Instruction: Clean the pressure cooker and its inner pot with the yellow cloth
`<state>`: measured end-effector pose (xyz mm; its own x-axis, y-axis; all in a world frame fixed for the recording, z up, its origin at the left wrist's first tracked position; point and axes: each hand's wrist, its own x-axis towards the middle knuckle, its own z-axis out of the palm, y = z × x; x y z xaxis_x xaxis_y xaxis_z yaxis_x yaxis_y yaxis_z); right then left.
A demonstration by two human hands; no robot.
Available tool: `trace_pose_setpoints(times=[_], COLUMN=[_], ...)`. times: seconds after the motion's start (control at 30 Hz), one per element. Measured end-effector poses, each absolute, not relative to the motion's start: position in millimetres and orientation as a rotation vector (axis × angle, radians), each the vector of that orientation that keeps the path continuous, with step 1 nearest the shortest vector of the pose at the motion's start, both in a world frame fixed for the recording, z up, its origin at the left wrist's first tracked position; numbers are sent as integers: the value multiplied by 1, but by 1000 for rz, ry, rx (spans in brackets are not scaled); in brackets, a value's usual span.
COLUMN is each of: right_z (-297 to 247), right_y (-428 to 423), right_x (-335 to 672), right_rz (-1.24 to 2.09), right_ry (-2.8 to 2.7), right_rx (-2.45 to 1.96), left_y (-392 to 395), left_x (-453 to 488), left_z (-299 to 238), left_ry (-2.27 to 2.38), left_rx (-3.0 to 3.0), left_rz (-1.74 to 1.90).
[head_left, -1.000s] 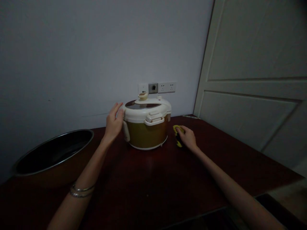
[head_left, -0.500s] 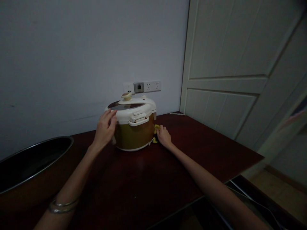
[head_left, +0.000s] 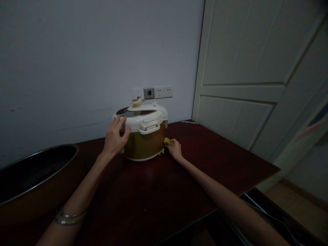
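An electric pressure cooker with a white lid and a gold-brown body stands on the dark red table. My left hand rests at the cooker's left side, fingers spread near the lid rim and thumb apart from them. At the lower right of the cooker, my right hand pinches a crumpled yellow cloth against the body, close to its base. A dark patch shows beneath the cloth, too small to make out. The cooker's back is hidden.
A large brown pot with a metal rim stands at the left. Wall sockets sit behind the cooker. The table ends at a front right edge, and a white panelled door stands to the right.
My right hand has turned, its fingers now pinching the yellow cloth, which is bunched and a little lower. The left thumb has moved outward from the fingers, over the cooker's side.
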<state>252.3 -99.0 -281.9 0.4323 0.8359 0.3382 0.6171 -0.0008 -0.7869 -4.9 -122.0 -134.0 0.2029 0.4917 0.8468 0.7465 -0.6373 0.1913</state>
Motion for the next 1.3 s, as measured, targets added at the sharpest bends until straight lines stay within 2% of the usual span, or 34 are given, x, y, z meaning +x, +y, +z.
trace_pose_setpoints(times=[1.3], right_z=[-279], right_y=[-164], right_x=[225], right_rz=[324], right_ry=[-1616], right_rx=[-1433], left_y=[-127], left_x=[-5], left_z=[-135], left_ry=[-1200], left_rx=[-2198], left_rz=[-1352])
